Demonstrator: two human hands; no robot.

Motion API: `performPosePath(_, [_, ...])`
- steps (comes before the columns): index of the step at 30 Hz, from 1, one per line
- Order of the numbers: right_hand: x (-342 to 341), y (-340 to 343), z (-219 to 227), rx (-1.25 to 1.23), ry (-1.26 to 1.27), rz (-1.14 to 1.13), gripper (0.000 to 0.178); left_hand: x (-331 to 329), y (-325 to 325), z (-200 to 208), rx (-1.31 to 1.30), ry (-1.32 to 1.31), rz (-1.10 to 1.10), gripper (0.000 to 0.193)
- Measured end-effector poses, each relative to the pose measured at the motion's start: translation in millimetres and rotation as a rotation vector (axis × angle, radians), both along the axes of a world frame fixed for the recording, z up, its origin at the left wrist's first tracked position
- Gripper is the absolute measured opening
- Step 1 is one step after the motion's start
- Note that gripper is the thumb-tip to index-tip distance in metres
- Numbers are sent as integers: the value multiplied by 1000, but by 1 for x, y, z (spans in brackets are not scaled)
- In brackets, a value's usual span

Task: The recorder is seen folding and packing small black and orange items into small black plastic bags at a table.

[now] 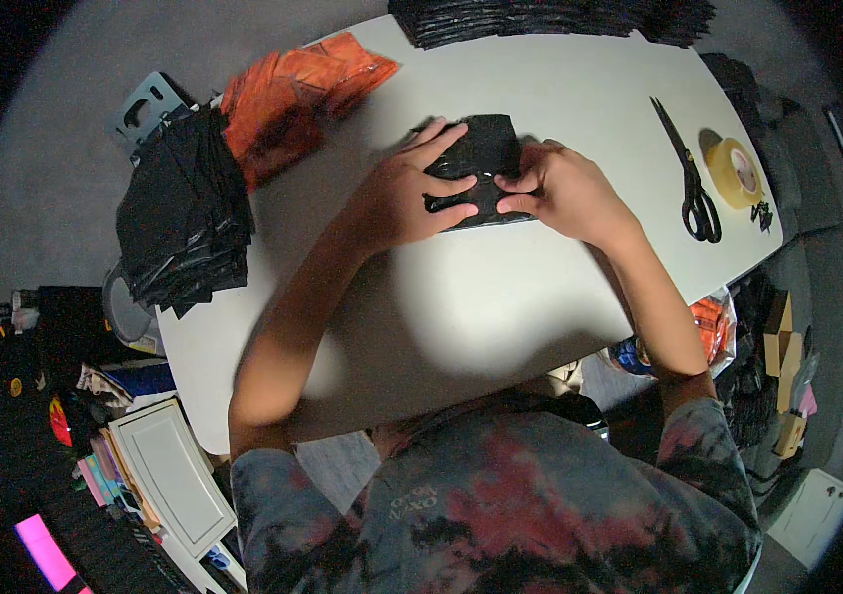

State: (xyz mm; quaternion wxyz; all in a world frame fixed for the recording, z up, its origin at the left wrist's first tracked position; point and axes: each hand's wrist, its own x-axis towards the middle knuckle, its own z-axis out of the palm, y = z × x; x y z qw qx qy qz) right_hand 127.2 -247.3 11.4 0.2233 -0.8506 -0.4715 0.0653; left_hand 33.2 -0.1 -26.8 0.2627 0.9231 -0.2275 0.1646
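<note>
I see both hands on a small shiny black plastic packet [474,168] in the middle of the white oval table [500,297]. My left hand [411,193] lies over the packet's left side, fingers spread out long and pressing down on its top. My right hand [565,193] is at the packet's right edge, with the fingertips curled in and pinching that edge.

I think this is a fold or a flatten. To do it well, I would keep the left hand flat so the packet cannot slide. I would pull the right edge over slowly and line up the corners before pressing. Shiny plastic is slippery, so a firm pinch helps.

A stack of black packets [184,223] sits at the table's left edge. Black-handled scissors [689,178] and a yellow tape roll [735,170] lie well apart on the right.
</note>
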Motion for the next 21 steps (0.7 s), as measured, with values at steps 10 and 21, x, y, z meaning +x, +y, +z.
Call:
performPosePath(10, [-13,10,-13,162,-164,160,32,-2,1,-2,-45,118,106,40])
performPosePath(21, [-40,24,-2,-3,-515,178,29,12,32,-9,-684,155,63,38])
